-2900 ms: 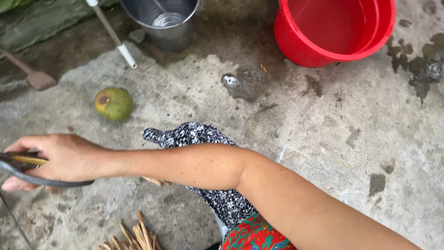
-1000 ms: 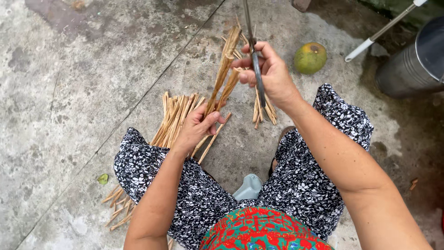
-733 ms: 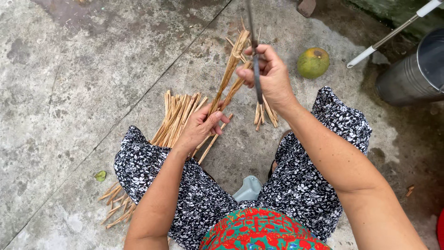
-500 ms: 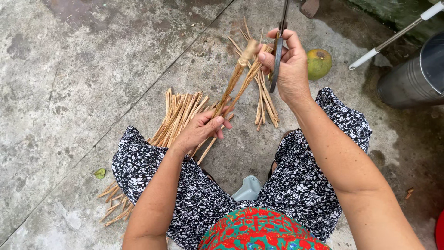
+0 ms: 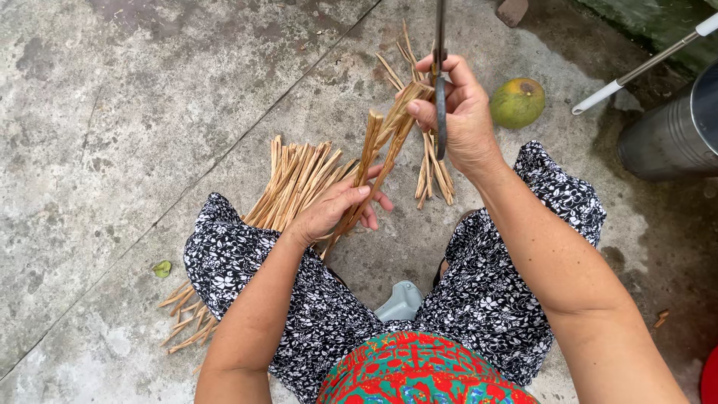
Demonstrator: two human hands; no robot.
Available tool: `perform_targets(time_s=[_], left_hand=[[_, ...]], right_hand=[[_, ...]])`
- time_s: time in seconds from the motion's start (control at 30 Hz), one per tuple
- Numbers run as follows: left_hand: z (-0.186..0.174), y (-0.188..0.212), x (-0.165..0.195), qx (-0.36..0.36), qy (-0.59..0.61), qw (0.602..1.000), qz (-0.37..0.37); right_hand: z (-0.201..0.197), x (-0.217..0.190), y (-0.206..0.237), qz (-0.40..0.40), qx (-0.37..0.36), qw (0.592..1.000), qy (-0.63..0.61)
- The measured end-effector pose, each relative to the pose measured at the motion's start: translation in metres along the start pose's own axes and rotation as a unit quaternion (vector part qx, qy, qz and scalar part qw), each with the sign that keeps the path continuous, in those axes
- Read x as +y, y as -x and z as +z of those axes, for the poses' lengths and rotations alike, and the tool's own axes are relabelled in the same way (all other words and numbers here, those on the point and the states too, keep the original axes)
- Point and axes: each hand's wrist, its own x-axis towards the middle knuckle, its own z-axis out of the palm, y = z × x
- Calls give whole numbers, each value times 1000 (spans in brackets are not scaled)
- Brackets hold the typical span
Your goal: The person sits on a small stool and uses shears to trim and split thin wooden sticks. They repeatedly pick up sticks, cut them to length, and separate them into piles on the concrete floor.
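Left hand (image 5: 333, 212) half closed around the lower end of a tan split stick (image 5: 374, 161), fingers curled over it, thumb underneath, little finger loose and pointing right. Stick tilted, rising up and to the right from that grip to the right hand (image 5: 458, 112). Right hand clenched on the handle of a dark knife (image 5: 439, 82), blade running straight up out of the top edge, thumb pressed against the stick's splayed upper end, just beside the blade. Upper end of the stick parted into thin strips. Both hands raised above the concrete floor (image 5: 112, 135), between the knees in black-and-white flowered trousers (image 5: 247, 262). Just behind the left hand, a fanned pile of similar strips (image 5: 295, 179) lying on the floor; a smaller bundle of strips (image 5: 434, 176) below the right hand. Green round fruit (image 5: 517, 102) on the floor near the right wrist, apart from it. Metal pot (image 5: 673, 135) and white pole (image 5: 643, 67) at the right edge.
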Motion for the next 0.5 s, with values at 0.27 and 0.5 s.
perform_targets(time_s=[0.27, 0.5], left_hand=[[2, -5, -2, 64, -24, 995, 73], [-8, -5, -7, 163, 44, 980, 108]], right_hand=[[10, 13, 0, 17, -24, 997, 75], [20, 23, -9, -6, -38, 996, 84]])
